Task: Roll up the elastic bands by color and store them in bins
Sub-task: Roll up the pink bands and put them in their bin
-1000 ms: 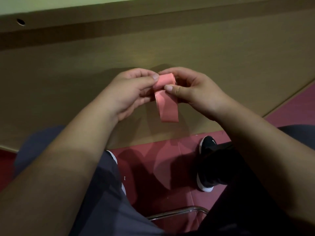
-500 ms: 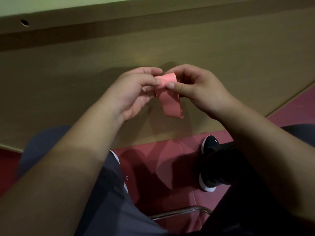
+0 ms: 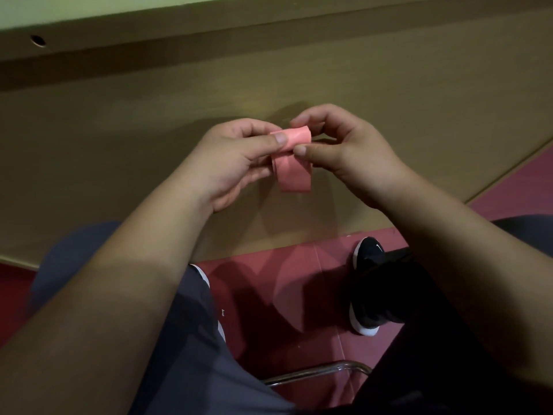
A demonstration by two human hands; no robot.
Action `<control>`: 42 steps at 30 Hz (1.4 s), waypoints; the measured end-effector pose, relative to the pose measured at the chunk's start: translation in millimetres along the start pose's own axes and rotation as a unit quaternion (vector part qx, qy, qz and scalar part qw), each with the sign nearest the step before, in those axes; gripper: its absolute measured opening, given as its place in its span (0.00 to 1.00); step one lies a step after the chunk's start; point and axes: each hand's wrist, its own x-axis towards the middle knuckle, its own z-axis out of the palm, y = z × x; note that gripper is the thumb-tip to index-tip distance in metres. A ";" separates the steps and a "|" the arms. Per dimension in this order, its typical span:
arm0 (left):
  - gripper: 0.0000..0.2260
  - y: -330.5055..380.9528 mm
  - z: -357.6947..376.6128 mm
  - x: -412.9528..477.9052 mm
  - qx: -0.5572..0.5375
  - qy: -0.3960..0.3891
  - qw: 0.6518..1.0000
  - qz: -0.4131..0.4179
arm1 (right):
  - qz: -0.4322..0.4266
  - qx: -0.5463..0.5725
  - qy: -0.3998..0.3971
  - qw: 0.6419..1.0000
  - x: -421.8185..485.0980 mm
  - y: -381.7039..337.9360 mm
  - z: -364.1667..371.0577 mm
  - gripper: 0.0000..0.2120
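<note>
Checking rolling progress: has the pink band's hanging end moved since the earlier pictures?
Yes. The pink band's hanging end has risen, farther above the wooden panel's lower edge.

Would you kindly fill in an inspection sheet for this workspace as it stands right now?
Surface: brown wooden panel in front of the knees, nothing resting on it.
Job's things: one pink elastic band, partly rolled at its top, with a short flat tail hanging down; no bins in view.
Clutter: nothing seen.
Grippers: left hand and right hand each pinch the rolled part between thumb and fingers, holding it in the air.
Cables: nothing seen.
Surroundings: red floor, black shoe with a white sole, and metal chair rail between the legs; the lighting is dim.
</note>
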 end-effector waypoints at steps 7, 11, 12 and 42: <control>0.14 1.6 6.8 -4.5 -0.006 0.016 0.999 0.047 | 0.046 0.047 0.009 0.998 -0.8 1.4 5.0 0.09; 0.16 2.3 7.2 -4.1 -0.044 0.026 0.998 0.033 | 0.025 0.049 0.007 0.998 0.9 3.5 3.5 0.08; 0.16 2.7 7.3 -4.3 -0.048 0.021 0.998 0.023 | 0.020 0.050 0.008 0.998 1.3 3.2 3.0 0.08; 0.16 -2.1 6.7 1.5 -0.015 -0.019 1.000 -0.012 | 0.005 0.024 0.041 0.999 3.9 0.9 -0.9 0.12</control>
